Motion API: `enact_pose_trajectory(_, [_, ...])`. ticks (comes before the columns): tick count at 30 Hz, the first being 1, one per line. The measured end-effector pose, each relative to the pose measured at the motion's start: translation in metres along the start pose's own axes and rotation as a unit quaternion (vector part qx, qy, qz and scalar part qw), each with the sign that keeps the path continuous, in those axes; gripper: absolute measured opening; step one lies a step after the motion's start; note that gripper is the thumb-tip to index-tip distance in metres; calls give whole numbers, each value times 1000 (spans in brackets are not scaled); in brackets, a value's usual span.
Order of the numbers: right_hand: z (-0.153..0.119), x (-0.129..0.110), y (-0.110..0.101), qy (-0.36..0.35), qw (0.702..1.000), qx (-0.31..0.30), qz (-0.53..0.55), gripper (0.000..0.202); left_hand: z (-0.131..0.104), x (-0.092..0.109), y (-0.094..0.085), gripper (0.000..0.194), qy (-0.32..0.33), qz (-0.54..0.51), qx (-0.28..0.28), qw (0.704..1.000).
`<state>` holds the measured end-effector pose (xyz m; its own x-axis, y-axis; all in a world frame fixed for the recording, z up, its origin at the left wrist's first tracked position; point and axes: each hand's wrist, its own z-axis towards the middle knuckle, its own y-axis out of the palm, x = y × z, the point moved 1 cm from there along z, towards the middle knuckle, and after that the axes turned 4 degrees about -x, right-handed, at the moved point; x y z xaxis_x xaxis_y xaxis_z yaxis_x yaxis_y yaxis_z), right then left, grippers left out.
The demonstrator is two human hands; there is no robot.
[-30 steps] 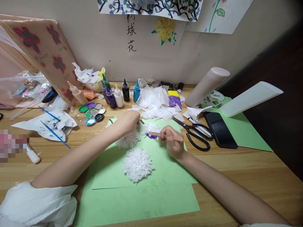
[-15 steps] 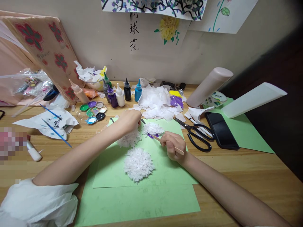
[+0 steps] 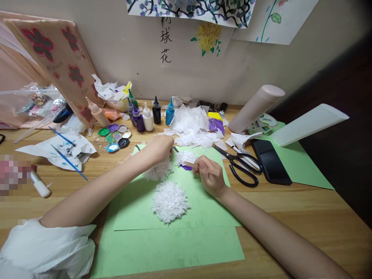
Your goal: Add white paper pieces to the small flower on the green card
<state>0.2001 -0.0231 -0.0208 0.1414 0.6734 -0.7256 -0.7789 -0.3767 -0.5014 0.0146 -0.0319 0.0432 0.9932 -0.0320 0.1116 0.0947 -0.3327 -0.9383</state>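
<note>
Gripped in my right hand [image 3: 209, 173] is a flat wooden stick [image 3: 189, 165], its tip by a purple patch [image 3: 186, 167] at the lower edge of the far white paper pompom [image 3: 186, 157]. My left hand [image 3: 162, 148] is closed over the left pompom [image 3: 158, 171], fingertips pointing down; whatever they pinch is hidden behind the hand. Closer to me, a third fluffy white pompom [image 3: 170, 202] lies on the green paper [image 3: 209, 209], touched by neither hand.
White tissue squares [image 3: 190, 124] are heaped behind my hands, beside several paint bottles [image 3: 147, 117] and a paint palette [image 3: 117, 137]. Black-handled scissors [image 3: 242, 162] and a phone [image 3: 270, 161] lie right. Two tubes [image 3: 255, 108] lean at the back. Blue brushes [image 3: 68, 161] rest on tissue at left.
My right hand has turned and moved slightly up and left, and the stick now points at a flatter angle. My left hand stays almost still.
</note>
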Motion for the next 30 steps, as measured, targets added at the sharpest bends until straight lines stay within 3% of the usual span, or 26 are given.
enact_pose_trajectory(3, [1,3,2,79,994,17,74,31,1,-1,1,17,-3,-2,-5,1000])
enact_pose_trajectory(5, [0,3,2,86,991,26,98,32,2,-1,1,17,-5,-1,-5,1000])
enact_pose_trajectory(10, [-9,0,-6,-29,995,66,76,36,0,-1,0,15,-4,-1,-3,1000])
enact_pose_trajectory(15, [-12,-1,-7,-118,991,25,65,30,-1,-1,-1,16,-4,0,0,1000])
enact_pose_trajectory(22, [-7,0,-4,-123,992,-9,21,25,2,-2,3,18,-7,-10,-6,1000])
enact_pose_trajectory(30, [-10,2,-4,-135,990,-7,28,23,-1,1,-2,21,-16,-13,-9,1000])
